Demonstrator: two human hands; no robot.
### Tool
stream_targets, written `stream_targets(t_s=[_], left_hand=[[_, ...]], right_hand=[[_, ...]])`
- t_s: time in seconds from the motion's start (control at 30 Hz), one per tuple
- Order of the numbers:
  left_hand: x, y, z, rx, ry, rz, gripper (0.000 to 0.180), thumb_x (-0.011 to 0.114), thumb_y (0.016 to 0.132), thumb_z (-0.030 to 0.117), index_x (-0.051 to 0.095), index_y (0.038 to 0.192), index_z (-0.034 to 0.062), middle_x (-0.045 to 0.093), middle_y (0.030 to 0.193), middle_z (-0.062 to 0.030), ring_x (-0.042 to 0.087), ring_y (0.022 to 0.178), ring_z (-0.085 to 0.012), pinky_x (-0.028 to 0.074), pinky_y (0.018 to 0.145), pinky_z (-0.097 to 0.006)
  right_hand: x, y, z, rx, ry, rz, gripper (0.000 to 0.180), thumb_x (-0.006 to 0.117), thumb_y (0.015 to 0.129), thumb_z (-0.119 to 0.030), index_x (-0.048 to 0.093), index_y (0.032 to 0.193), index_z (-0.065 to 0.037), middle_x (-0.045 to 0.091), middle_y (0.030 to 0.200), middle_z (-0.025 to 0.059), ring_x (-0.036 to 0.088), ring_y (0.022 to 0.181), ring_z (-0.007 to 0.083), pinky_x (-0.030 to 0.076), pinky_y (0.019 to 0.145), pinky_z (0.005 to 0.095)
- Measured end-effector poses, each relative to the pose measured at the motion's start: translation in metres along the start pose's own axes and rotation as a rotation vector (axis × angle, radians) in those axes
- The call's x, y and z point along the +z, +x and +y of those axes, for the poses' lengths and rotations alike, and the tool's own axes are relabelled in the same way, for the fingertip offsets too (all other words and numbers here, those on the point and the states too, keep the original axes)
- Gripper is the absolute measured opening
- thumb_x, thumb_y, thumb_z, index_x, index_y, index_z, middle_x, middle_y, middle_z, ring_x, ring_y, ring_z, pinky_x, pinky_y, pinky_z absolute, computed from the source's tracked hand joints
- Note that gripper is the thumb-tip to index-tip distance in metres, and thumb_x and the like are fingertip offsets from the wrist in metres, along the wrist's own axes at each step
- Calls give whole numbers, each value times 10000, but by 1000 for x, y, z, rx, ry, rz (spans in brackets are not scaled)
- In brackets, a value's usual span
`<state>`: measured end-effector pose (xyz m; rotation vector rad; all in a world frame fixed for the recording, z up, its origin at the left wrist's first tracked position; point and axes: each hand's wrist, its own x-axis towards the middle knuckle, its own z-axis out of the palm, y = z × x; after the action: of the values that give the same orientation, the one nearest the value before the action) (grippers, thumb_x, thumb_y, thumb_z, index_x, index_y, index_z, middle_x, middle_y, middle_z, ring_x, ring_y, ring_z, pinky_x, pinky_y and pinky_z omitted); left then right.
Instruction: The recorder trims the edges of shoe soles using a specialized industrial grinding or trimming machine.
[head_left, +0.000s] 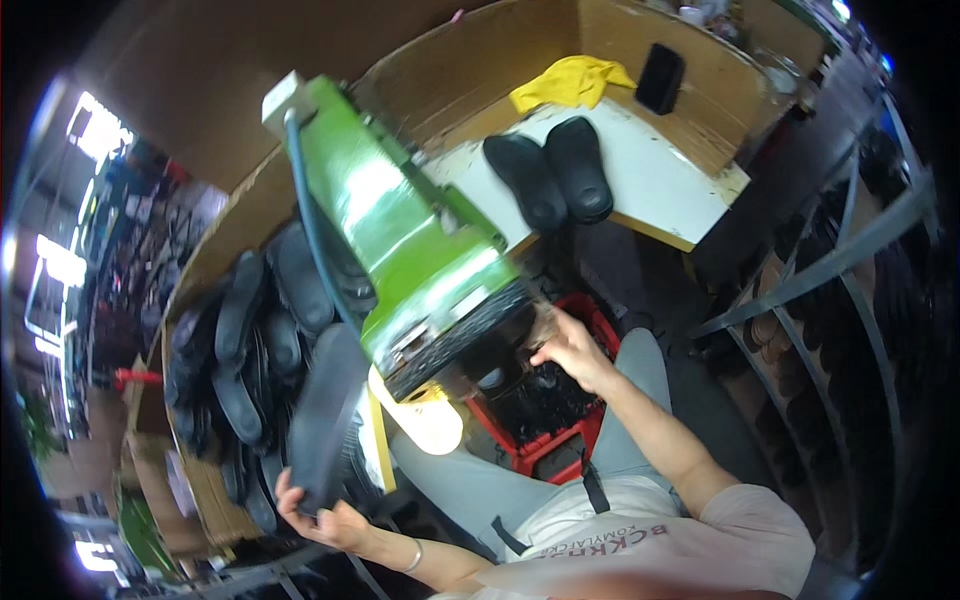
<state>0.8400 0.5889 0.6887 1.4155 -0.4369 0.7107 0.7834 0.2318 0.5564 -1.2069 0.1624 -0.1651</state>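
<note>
My left hand, with a bracelet at its wrist, is closed around the lower end of a dark grey shoe sole. That sole stands upright and tilted, just left of the green machine. On the other side of the machine's dark head, my right hand has its fingers curled in. What lies in those fingers is blurred and partly hidden. A lit lamp glows under the machine head. A pair of black sandals or soles lies side by side on the white table.
Many dark soles are heaped in a cardboard box at the left. Below the machine, between my legs, stands a red crate with black scraps. A yellow cloth and a black phone-like object are at the back. Metal rack bars curve along the right.
</note>
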Motion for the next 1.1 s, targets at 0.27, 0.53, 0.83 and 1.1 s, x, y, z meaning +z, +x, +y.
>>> stream_targets(t_s=[0.27,0.53,0.83,1.1], left_hand=[[89,-110,-14,-964,-597,-260,414,713,694,186,599,1037,-17,612,1071,-164,550,1050,-267,415,934,-391],[193,-102,-2,-753,8,-724,203,732,760,136,667,883,-12,658,770,-39,576,691,-83,480,629,-259],[167,-125,-33,-353,287,-505,160,703,764,71,672,886,-27,621,692,-13,481,592,-61,404,540,-234],[167,-104,-22,-293,160,-517,188,729,733,65,640,872,-27,580,734,-25,502,673,-93,412,571,-243]], right_hand=[[14,-131,5,418,420,168,538,665,729,25,471,1230,57,589,1117,147,589,1024,233,478,910,346],[32,-179,19,393,308,288,470,720,625,104,600,1074,39,624,1053,91,597,963,188,474,864,297],[-32,-187,-5,283,183,552,672,672,541,54,493,1188,78,591,1097,159,598,980,258,484,873,361],[-57,-55,-113,-21,144,464,312,624,760,-33,551,1057,29,613,981,114,613,903,209,488,819,296]])
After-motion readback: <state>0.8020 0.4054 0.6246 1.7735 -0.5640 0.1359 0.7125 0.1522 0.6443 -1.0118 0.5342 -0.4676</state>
